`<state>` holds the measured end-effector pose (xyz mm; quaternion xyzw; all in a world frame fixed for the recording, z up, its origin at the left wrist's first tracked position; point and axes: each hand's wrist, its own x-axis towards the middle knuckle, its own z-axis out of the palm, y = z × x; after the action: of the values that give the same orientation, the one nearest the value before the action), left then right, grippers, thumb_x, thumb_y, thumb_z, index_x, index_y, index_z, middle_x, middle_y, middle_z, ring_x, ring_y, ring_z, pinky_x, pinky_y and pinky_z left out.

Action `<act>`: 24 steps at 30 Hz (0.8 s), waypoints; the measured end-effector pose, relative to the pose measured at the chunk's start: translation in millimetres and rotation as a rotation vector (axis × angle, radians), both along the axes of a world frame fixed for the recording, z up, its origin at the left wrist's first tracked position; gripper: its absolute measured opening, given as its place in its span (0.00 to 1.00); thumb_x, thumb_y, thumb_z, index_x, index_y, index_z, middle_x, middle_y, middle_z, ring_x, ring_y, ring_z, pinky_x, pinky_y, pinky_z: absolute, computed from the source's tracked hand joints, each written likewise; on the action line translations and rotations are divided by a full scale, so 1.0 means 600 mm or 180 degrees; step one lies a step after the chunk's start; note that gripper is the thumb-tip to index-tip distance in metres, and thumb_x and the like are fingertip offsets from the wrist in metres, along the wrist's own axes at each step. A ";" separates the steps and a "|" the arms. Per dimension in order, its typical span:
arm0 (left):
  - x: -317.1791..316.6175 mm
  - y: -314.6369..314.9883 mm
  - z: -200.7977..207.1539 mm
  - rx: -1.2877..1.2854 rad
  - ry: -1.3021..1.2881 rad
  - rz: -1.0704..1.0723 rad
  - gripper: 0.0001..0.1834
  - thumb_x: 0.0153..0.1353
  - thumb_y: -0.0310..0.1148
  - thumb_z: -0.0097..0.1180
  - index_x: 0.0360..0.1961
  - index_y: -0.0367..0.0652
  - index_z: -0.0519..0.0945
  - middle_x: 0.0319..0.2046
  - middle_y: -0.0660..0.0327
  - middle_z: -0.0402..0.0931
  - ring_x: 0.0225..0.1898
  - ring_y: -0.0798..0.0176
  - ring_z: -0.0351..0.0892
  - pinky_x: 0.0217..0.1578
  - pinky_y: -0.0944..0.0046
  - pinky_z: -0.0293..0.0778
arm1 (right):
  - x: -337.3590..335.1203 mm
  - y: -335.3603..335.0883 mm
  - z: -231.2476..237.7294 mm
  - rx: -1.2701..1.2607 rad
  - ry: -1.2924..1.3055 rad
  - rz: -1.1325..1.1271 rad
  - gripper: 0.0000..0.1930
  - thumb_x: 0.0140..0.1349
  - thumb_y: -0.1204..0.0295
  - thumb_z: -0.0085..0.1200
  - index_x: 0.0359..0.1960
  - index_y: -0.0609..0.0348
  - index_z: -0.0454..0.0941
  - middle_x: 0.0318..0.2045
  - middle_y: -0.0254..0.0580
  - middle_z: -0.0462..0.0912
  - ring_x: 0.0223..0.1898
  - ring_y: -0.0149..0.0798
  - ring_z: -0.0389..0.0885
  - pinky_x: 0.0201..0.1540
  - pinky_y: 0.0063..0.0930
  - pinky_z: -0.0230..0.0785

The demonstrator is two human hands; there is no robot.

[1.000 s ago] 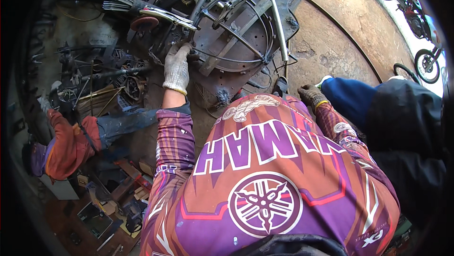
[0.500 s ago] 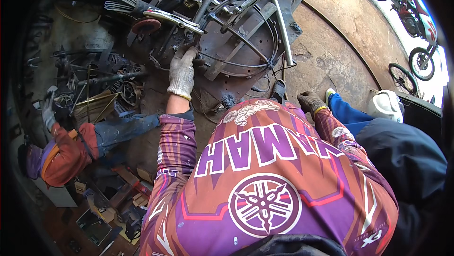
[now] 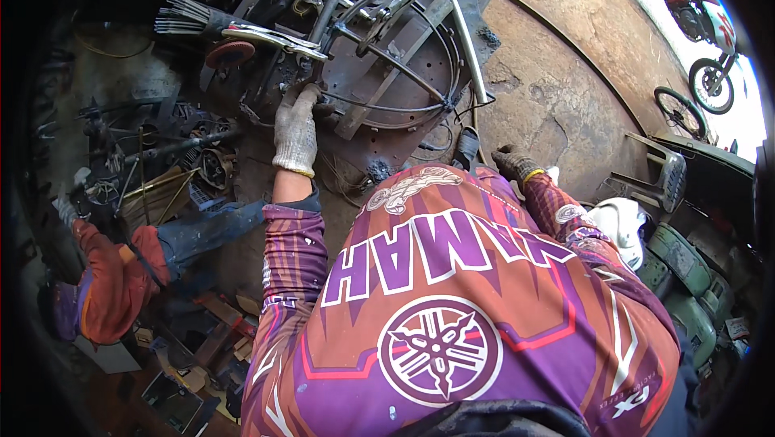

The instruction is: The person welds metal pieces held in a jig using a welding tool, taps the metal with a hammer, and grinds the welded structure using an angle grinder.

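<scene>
1. A round, rusty metal disc [image 3: 395, 74] lies flat on the work surface at the top middle of the head view, and everything else is placed from it. Thin wires [image 3: 387, 106] are bent across its face, and a grey steel bar [image 3: 464, 33] is laid over its right side.
2. The left hand [image 3: 295, 132], in a dirty light work glove, is set at the disc's lower left edge. Its fingers are curled onto the dark metal there, beside the end of a wire; whether anything is actually pinched cannot be told. It appears to be placed there to steady the work.
3. The right hand [image 3: 515, 164], in a dark glove with a yellow cuff, is seen below and right of the disc, just over the purple jersey's shoulder. It is partly hidden, so how far it is open cannot be told.
4. Locking pliers [image 3: 274, 37] are clamped left of the disc, seemingly to hold parts together, with a bundle of thin rods [image 3: 182, 16] beyond them.
5. A large rusty steel plate [image 3: 557, 98] spreads right of the disc.
6. Far left and below the disc, a second person in an orange sleeve [image 3: 113, 284] is crouched among scrap parts.
7. No container with visible contents can be made out.
</scene>
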<state>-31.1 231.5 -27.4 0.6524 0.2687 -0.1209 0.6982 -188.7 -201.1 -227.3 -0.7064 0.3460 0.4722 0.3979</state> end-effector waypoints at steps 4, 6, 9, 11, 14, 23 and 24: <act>0.000 0.002 -0.004 0.0013 0.0002 -0.0024 0.13 0.65 0.39 0.56 0.48 0.47 0.80 0.37 0.64 0.80 0.28 0.65 0.81 0.28 0.63 0.77 | -0.008 -0.006 -0.002 0.0040 -0.0063 -0.0060 0.23 0.63 0.55 0.60 0.50 0.63 0.80 0.32 0.41 0.84 0.29 0.38 0.81 0.32 0.37 0.75; 0.000 -0.001 -0.001 0.0043 0.0033 0.0055 0.13 0.65 0.38 0.55 0.48 0.47 0.79 0.38 0.64 0.80 0.28 0.65 0.80 0.28 0.62 0.77 | -0.008 -0.011 -0.006 0.0002 -0.0081 -0.0002 0.23 0.63 0.55 0.59 0.49 0.63 0.80 0.31 0.41 0.84 0.29 0.38 0.81 0.31 0.37 0.74; 0.000 -0.004 0.002 0.0085 0.0092 0.0066 0.13 0.65 0.38 0.54 0.48 0.47 0.79 0.39 0.64 0.79 0.29 0.64 0.80 0.29 0.62 0.77 | -0.012 -0.018 -0.008 0.0022 -0.0030 -0.0027 0.23 0.63 0.55 0.59 0.48 0.63 0.80 0.31 0.41 0.84 0.29 0.38 0.81 0.32 0.37 0.74; 0.000 -0.005 0.001 0.0097 0.0042 0.0124 0.13 0.65 0.38 0.55 0.48 0.46 0.80 0.39 0.64 0.81 0.28 0.65 0.80 0.29 0.63 0.78 | -0.010 -0.022 -0.010 0.0084 0.0005 -0.0028 0.23 0.64 0.55 0.59 0.49 0.63 0.80 0.33 0.42 0.84 0.30 0.39 0.82 0.32 0.38 0.76; 0.001 0.001 -0.011 0.0079 -0.0062 0.0238 0.13 0.64 0.38 0.57 0.47 0.45 0.81 0.40 0.65 0.82 0.27 0.65 0.81 0.30 0.65 0.78 | -0.013 -0.028 -0.026 0.0004 -0.0006 -0.0151 0.23 0.64 0.56 0.58 0.50 0.64 0.79 0.33 0.43 0.84 0.30 0.39 0.82 0.32 0.39 0.77; 0.001 0.009 -0.020 0.0296 -0.0132 0.0361 0.14 0.63 0.38 0.55 0.47 0.45 0.82 0.39 0.65 0.82 0.28 0.65 0.80 0.33 0.66 0.77 | -0.019 -0.042 -0.027 0.0023 0.0135 -0.0300 0.22 0.64 0.56 0.59 0.48 0.65 0.80 0.33 0.44 0.85 0.30 0.41 0.83 0.32 0.40 0.76; 0.003 0.007 -0.018 0.0357 -0.0082 0.0353 0.14 0.63 0.39 0.55 0.46 0.44 0.82 0.40 0.65 0.82 0.30 0.66 0.80 0.35 0.66 0.77 | -0.021 -0.047 -0.031 0.0032 0.0136 -0.0305 0.22 0.64 0.56 0.59 0.48 0.65 0.80 0.33 0.44 0.85 0.30 0.41 0.83 0.32 0.40 0.76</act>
<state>-29.3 235.9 -38.2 0.6761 0.3017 -0.0584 0.6696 -201.2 -229.1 -245.7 -0.6768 0.3855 0.4692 0.4161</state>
